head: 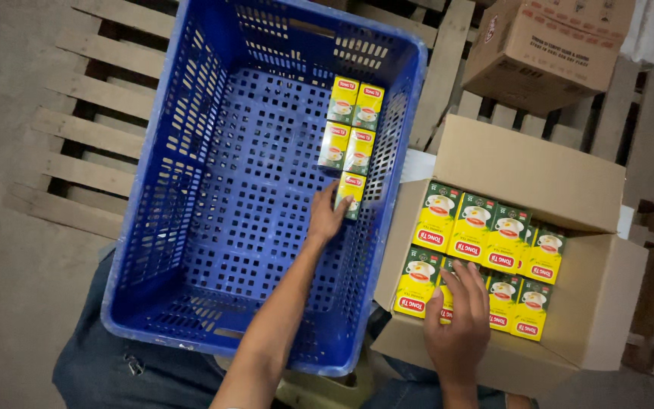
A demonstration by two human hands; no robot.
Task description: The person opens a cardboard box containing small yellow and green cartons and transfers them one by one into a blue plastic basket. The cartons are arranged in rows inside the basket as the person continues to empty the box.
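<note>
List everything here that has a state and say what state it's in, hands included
Blue crate: upright, holding five small tea boxes along its right wall.
Tea box in the crate: gripped by left hand.
Open carton: flaps open, tea boxes packed inside.
Tea boxes in carton: standing in rows.
Right hand: fingers on a carton tea box.
Closed carton: shut, on the pallet.

We have a single view, from a camera worn on our head, looking almost straight down and close enough that our two forearms enter from the bottom edge. The perforated blue plastic crate point(191, 151) fills the left and centre, and the open brown cardboard carton point(592, 295) sits at the right. Slatted wooden pallets point(77, 136) and grey floor lie beneath at the edges.
</note>
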